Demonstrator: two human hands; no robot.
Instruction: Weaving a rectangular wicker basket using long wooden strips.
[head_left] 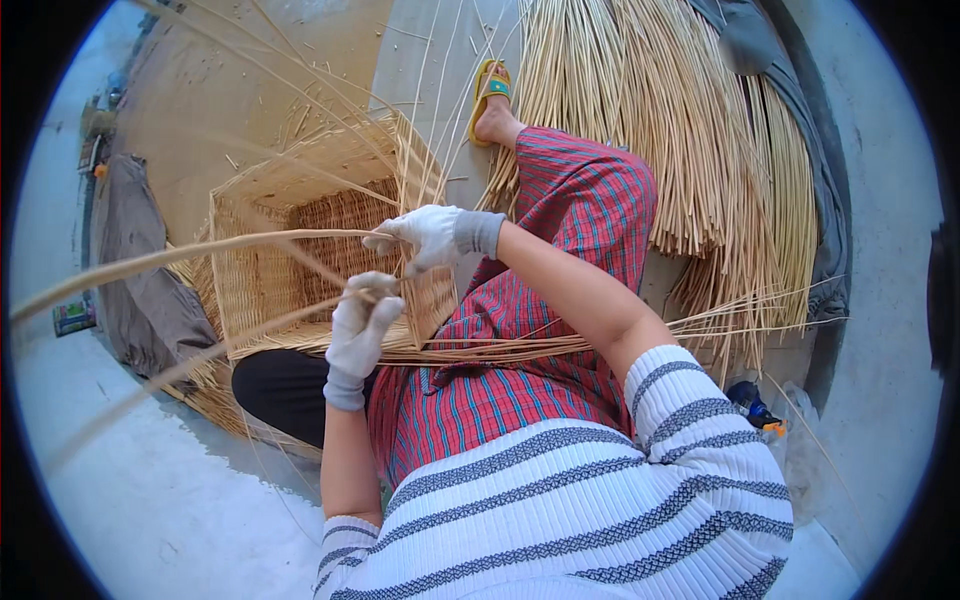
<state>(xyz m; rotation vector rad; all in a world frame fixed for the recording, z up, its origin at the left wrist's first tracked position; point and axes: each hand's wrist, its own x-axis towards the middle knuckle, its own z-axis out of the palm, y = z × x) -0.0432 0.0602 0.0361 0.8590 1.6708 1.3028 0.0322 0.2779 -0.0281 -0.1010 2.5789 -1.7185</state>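
A person in a striped white-and-grey sweater [570, 510] and a red plaid garment [590, 225] works with gloved hands at an open woven basket [245, 290], which lies tipped at the seated worker's left knee, its hollow inside facing up toward the wearer. The right hand [428, 238], at the basket's right-hand edge, has its thumb and fingers pinched on the end of a long pale rod [200, 248] that sweeps across the basket's mouth and out past its left side; whether the glove also touches the weave cannot be told. The left hand [360, 322], in front of the basket's lower right part, has its fingers curled about a second rod [225, 345], blurred, which slants out below the basket's left corner. Thin upright strands [440, 130] rise beyond the basket's far right corner, and a sheaf of loose rods [520, 350] stretches from the basket's lower edge rightward across the worker's lap. Well to the right of the basket, a broad heap of straw-coloured stalks [640, 120] spreads over the floor, with a foot in a yellow slipper [480, 105] between the two. A crumpled grey cloth [140, 270] lies to the basket's left.
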